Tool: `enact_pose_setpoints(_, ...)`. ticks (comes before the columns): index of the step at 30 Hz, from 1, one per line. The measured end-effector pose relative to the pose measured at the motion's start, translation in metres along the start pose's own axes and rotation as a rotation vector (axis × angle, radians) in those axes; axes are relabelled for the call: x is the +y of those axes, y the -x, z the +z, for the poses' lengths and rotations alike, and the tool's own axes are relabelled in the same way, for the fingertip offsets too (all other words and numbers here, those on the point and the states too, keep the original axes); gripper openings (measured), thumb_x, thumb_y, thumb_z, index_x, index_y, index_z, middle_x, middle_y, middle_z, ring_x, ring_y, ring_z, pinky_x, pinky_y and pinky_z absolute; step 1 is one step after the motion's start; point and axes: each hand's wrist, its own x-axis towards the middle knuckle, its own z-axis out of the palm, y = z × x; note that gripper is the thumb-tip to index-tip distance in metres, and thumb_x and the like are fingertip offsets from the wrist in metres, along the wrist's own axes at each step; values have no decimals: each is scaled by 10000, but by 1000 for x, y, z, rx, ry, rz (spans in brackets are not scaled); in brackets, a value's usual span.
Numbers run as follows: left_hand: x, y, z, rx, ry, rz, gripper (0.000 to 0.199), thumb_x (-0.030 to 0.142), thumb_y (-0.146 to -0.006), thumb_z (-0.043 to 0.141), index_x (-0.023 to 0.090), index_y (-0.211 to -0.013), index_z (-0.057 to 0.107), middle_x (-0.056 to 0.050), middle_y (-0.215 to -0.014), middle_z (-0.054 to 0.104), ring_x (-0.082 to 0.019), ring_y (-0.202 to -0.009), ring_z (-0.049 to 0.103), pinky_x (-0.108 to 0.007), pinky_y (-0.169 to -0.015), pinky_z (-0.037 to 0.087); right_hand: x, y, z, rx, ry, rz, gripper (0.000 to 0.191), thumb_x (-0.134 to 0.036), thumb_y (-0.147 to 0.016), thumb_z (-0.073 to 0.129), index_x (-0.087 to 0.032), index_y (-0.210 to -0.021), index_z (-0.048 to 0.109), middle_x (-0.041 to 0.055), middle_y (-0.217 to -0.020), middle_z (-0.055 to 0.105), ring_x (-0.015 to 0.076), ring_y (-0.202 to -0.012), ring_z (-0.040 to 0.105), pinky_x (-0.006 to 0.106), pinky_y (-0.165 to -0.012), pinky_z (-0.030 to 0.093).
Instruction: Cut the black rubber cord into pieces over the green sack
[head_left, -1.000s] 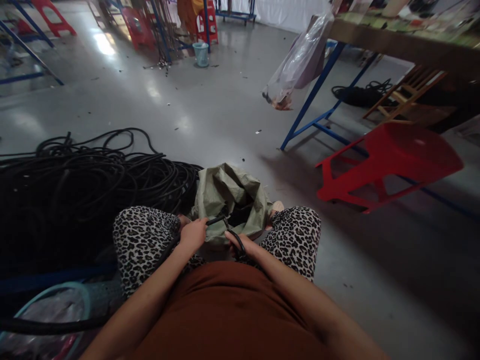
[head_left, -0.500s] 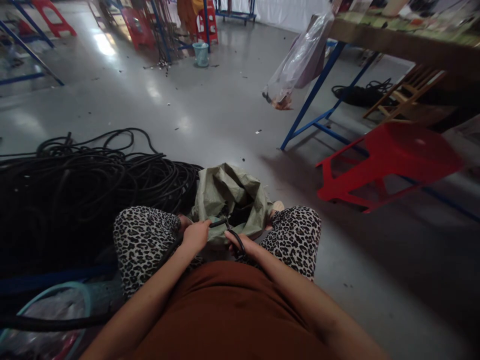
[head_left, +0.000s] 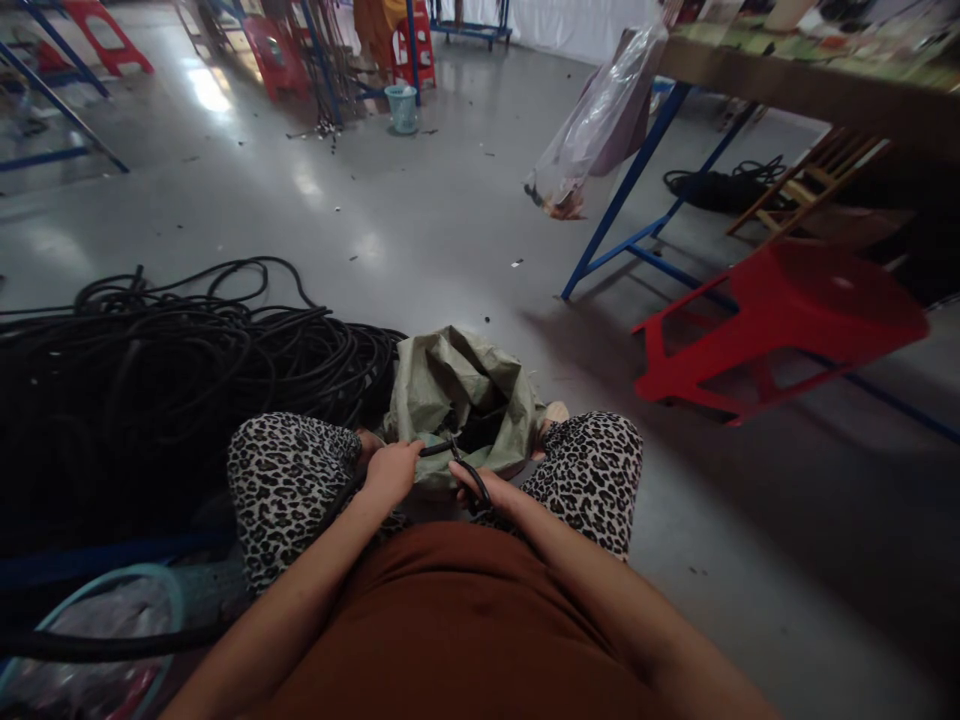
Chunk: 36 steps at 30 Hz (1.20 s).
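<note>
Seen from above, a person in a rust-brown top and leopard-print trousers (head_left: 281, 490) sits with knees apart. On the far left, a large tangled heap of black cord (head_left: 187, 345) covers the grey floor (head_left: 450, 230). Below it, at the lower left, a light-blue plastic basket (head_left: 177, 600) holds crumpled clear plastic, with a thick length of black cord crossing over its opening.

Nearer the middle, the left hand (head_left: 394, 472) is closed firmly around a black cord piece (head_left: 435, 449), whose free end points right, over the near edge of an open olive-green woven sack (head_left: 424, 385). The sack stands on the floor between the feet, its mouth facing up and its inside dark. Just right of the cord's end, the right hand (head_left: 491, 490) is clamped on black-handled scissors (head_left: 474, 474); their blades meet the cord's tip, too small to tell whether they grip it.

Farther right, a clear plastic bag (head_left: 581, 140) hangs beside a blue-legged worktop (head_left: 750, 78). A red plastic stool (head_left: 832, 300) stands at the right, near the worktop's legs.
</note>
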Motion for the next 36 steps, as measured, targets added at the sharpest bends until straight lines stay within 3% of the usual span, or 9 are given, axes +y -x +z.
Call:
enact_pose_setpoints(13,-3,-2,4,34,-95,80,337,220,-851,374,251,-1154,517,-82,-935,630,-192,-850,591,-284,-727,418,0,-1,1,8,-68,46,485,-582,-798,452,-111,-721,544,17,-535,557,96,-459,545,174,-440,417)
enact_pose_setpoints(24,-3,-5,8,47,-117,86,322,219,-855,365,245,-1129,532,-86,-927,631,-196,-834,593,-290,-714,420,-9,12,4,4,-87,67,508,-581,-843,348,-130,-670,504,1,-432,503,106,-341,503,188,-344,392)
enact_pose_setpoints(36,-2,-4,6,47,-73,70,335,234,-860,364,243,-1159,516,-89,-947,630,-194,-861,594,-294,-744,426,-1,6,3,-29,-55,53,541,-637,-814,326,-140,-662,477,2,-432,511,118,-332,508,197,-323,389)
